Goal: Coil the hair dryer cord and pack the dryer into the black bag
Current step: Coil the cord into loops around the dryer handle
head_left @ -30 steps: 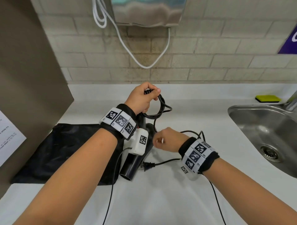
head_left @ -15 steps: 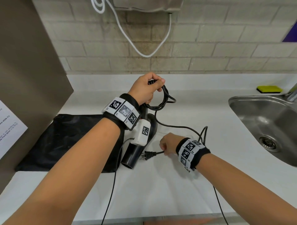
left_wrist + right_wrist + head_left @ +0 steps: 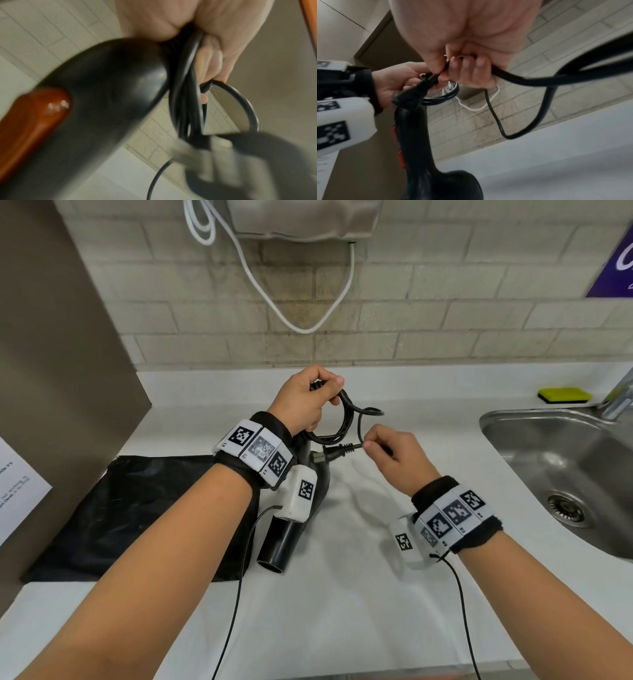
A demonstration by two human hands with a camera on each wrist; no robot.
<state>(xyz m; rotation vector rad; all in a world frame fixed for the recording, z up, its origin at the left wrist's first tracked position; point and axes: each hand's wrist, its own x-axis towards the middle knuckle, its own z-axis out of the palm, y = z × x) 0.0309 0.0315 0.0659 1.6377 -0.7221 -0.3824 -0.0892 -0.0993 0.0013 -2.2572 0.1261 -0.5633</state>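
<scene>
Now, L hand (image 3: 303, 400) grip round dryer (image 3: 291, 529) + coiled cord (image 3: 342, 419), R hand (image 3: 394, 455) pinching cord by plug (image 3: 329, 453), black bag (image 3: 120, 508) flat.

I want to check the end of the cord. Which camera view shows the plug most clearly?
The right wrist view: the plug is sharp and close, with the right hand pinching the cord just behind it. The head view shows the plug small but whole, prongs pointing left. The left wrist view shows it large but badly blurred.
</scene>
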